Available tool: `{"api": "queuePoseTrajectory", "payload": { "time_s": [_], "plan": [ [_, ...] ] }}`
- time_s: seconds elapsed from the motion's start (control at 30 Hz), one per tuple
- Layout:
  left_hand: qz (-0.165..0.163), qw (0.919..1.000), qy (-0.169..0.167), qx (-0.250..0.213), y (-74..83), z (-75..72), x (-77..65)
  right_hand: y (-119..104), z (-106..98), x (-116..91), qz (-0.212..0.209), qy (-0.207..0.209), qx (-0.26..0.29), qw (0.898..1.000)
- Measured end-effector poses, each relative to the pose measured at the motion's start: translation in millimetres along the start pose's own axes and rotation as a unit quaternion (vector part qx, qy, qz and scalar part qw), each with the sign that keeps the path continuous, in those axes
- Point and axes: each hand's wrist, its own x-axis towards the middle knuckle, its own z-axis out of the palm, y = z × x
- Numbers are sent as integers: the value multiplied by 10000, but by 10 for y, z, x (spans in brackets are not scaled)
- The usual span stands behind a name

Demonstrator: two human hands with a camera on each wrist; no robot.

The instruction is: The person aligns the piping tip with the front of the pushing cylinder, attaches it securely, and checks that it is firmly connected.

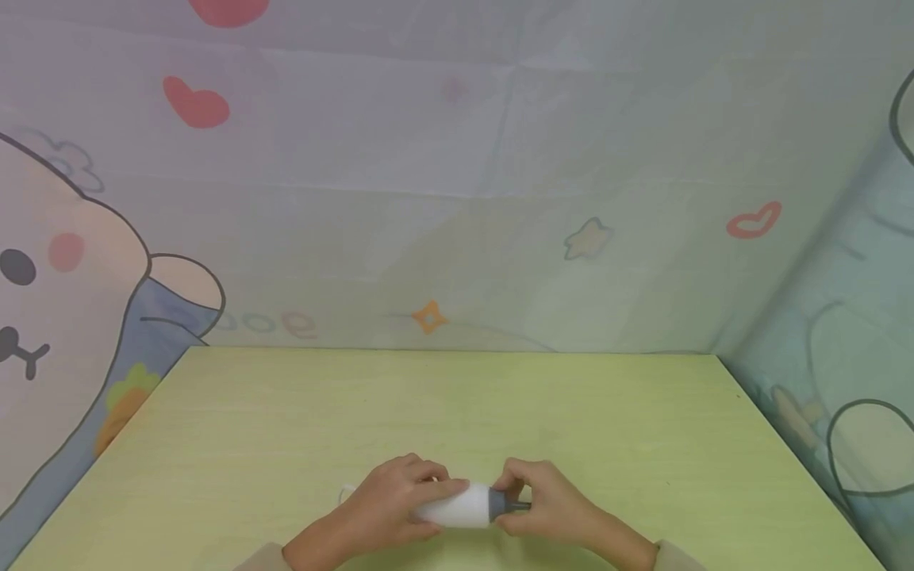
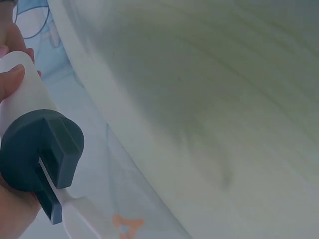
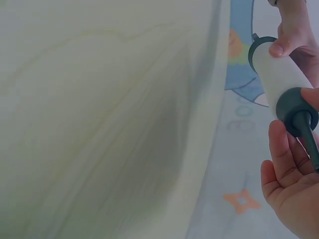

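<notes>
A white tube (image 1: 467,505) with dark ends, shaped like an icing syringe, lies level across the front of the table. My left hand (image 1: 385,507) grips its white barrel, with the thumb along the side. At the other end my right hand (image 1: 557,501) pinches the dark nozzle cap (image 3: 288,110) between thumb and fingers; a thin dark spout (image 3: 308,137) points out of it. In the left wrist view, the opposite end has a dark slotted cap (image 2: 20,149), and a white rod (image 2: 82,216) sticks out through it. The fingers hide part of the barrel.
The pale yellow-green table (image 1: 457,412) stretches out beyond the hands. Behind it hangs a printed cloth (image 1: 457,159) with hearts and stars, and a cartoon bear (image 1: 64,317) shows at the left. Another cloth side (image 1: 842,341) stands along the right edge.
</notes>
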Motion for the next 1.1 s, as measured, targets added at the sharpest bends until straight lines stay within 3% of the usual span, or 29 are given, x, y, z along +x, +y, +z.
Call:
{"api": "queuePoseTrajectory", "payload": {
  "time_s": [0.23,0.33,0.5,0.8,1.1],
  "plan": [
    [135,9998,-158,28,57,15,5,29,-6,-51,390,-226,599,9972],
    [-45,9985,-548,65,44,19,59,60,-49,-47,677,-351,618,9952],
    [-530,9915,-1181,136,-73,75,274,173,-205,22,1150,-343,224,9925],
    [-955,9839,-1493,230,-312,262,682,462,-476,183,1220,-40,-506,9912],
    [-1352,9766,-1668,68,-455,482,887,726,-598,289,1321,171,-1288,9827]
  ]
}}
